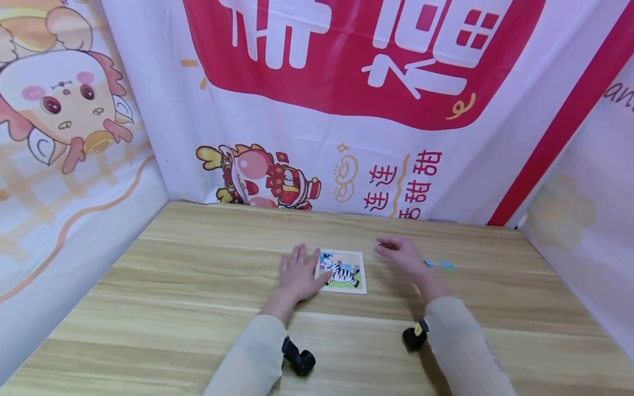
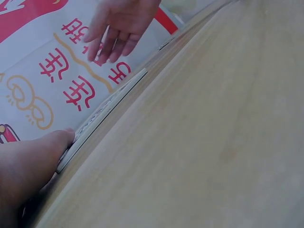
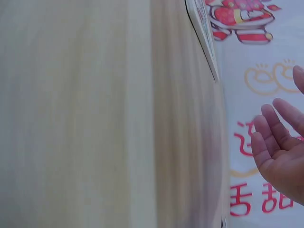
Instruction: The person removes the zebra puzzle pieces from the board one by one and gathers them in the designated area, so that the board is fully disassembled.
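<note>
A small white-framed zebra picture puzzle (image 1: pixel 340 290) lies flat on the wooden table, a plain beige patch showing in its upper part. My left hand (image 1: pixel 299 276) rests at its left side with fingers spread and the thumb over its lower left part. In the left wrist view the thumb touches the edge of the puzzle (image 2: pixel 102 121). My right hand (image 1: pixel 403 254) hovers to the right of the puzzle. Its fingers are loosely bent, and the right wrist view shows the right hand (image 3: pixel 285 147) holding nothing.
Small blue and green pieces (image 1: pixel 447 267) lie on the table (image 1: pixel 198 264), right of my right hand and partly hidden by it. A printed cloth (image 1: pixel 277 126) hangs behind the table, with more printed cloth at both sides. Each wrist wears a black camera.
</note>
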